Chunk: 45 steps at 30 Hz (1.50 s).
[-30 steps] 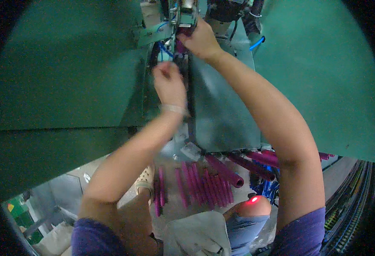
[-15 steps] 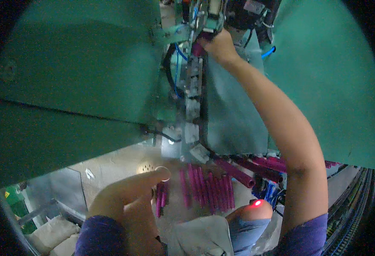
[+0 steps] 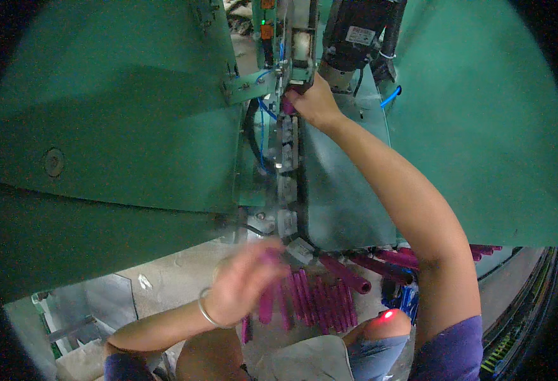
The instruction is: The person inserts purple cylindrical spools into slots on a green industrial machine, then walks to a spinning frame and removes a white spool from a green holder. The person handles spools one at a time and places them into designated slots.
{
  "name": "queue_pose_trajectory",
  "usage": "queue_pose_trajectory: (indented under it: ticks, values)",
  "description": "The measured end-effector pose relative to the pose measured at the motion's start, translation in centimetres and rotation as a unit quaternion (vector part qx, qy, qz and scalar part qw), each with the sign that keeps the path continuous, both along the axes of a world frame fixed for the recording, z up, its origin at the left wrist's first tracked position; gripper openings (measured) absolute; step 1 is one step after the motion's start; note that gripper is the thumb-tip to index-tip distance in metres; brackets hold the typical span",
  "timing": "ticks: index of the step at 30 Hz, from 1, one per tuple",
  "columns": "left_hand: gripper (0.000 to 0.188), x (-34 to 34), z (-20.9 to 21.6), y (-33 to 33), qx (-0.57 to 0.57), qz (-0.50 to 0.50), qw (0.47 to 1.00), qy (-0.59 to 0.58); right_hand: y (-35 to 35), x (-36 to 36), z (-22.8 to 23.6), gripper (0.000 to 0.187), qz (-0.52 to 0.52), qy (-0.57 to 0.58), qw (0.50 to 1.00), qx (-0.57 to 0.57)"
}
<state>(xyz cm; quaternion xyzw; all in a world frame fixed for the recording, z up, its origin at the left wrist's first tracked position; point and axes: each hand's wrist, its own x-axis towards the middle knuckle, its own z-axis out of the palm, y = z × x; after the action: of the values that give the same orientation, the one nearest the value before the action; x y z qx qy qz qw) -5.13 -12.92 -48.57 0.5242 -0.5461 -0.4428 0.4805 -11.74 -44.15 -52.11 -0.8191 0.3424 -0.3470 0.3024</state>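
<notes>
Up at the machine, my right hand [image 3: 317, 106] is closed on a purple tube [image 3: 289, 101], just below a metal head [image 3: 302, 54]. Part of that tube is hidden by the fingers and the machine. My left hand [image 3: 244, 282], with a bangle on its wrist, is smeared by motion near the lower end of the metal chain track [image 3: 287, 187]. A purple tube [image 3: 265, 308] shows above and below its fingers, which appear wrapped round it. Several loose purple tubes [image 3: 320, 301] lie side by side below, to the right of this hand.
Green panels [image 3: 133, 127] flank the track on both sides. A black motor [image 3: 358, 32] stands right of the head. More purple tubes [image 3: 345, 274] stick out under the right panel's edge. My knee [image 3: 387, 324] carries a red light spot. Dark cables [image 3: 526, 311] run at lower right.
My left hand has risen and swung right toward the track, now with a purple tube at its fingers. The right hand stays at the machine head with its tube. The whole view has shifted.
</notes>
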Motion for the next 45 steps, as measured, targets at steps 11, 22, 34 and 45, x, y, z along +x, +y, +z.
queue_pose_trajectory:
  ticks: [11, 22, 34, 45]
  values:
    - [0.034, 0.5, 2.0, 3.3, 0.519, -0.184, 0.773, 0.315, 0.7, 0.1, 0.2, 0.033, -0.059, -0.047, 0.997, 0.001]
    - [0.038, 0.6, -1.2, -15.8, 0.134, 0.091, 0.968, -0.193, 0.4, -0.1, 0.4, 0.041, -0.016, 0.004, 1.0, -0.008]
    - [0.03, 1.5, -5.0, -22.1, -0.016, 0.196, 0.971, -0.135, -0.7, -0.9, 0.3, 0.067, 0.046, 0.02, 0.999, -0.018]
    - [0.036, 1.5, -3.1, -22.2, 0.036, 0.285, 0.915, -0.283, -1.1, -2.2, 2.3, 0.082, 0.113, 0.155, 0.981, -0.011]
